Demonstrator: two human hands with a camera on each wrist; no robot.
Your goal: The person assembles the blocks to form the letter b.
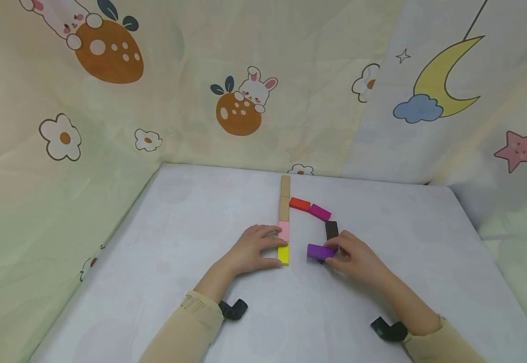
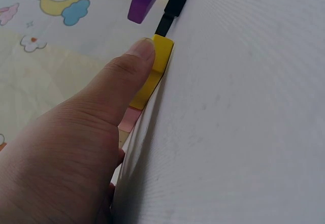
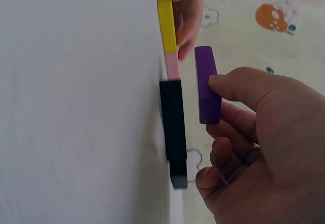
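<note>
My left hand (image 1: 251, 249) is at the lower end of a straight row, its thumb and index finger at opposite ends of a yellow block (image 1: 283, 256). Another left fingertip touches the pink block (image 1: 284, 232) beyond it. My right hand (image 1: 358, 257) pinches a purple block (image 1: 317, 251) between thumb and fingers. In the right wrist view the purple block (image 3: 207, 84) is held off the table, apart from a dark block (image 3: 173, 120). Beyond that hand in the head view lies a black block (image 1: 332, 230); something dark peeks out under the purple block, mostly hidden.
Two wooden blocks (image 1: 285, 197) continue the row towards the back. A red block (image 1: 300, 204) and a magenta block (image 1: 320, 212) curve off to its right. Patterned cloth (image 1: 240, 151) rises behind the white table (image 1: 154, 242). Dark wrist cameras sit below both hands.
</note>
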